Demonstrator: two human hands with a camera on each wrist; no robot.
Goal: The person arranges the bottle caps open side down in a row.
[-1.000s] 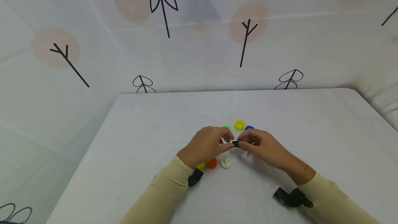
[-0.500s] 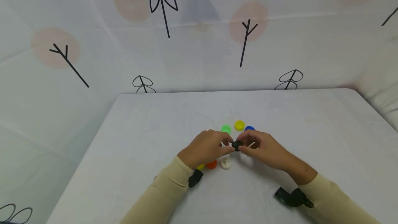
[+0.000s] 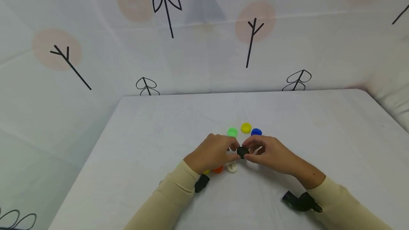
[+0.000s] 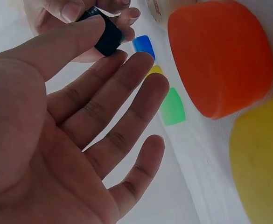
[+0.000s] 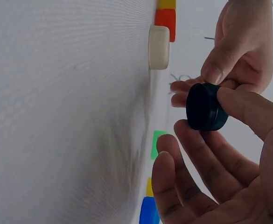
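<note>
Turned from edge-on to face-on, the black cap (image 3: pixel 242 152) sits between left hand (image 3: pixel 214 154) and right hand (image 3: pixel 271 154), both pinching it.

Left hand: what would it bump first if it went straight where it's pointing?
Probably the black cap, which it seems to touch; then the right hand, though depth is unclear.

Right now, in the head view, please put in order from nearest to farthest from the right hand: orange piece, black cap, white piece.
1. Black cap: pinched by the right hand.
2. White piece: to the left, toward the person.
3. Orange piece: farther left, partly behind the left hand.
</note>
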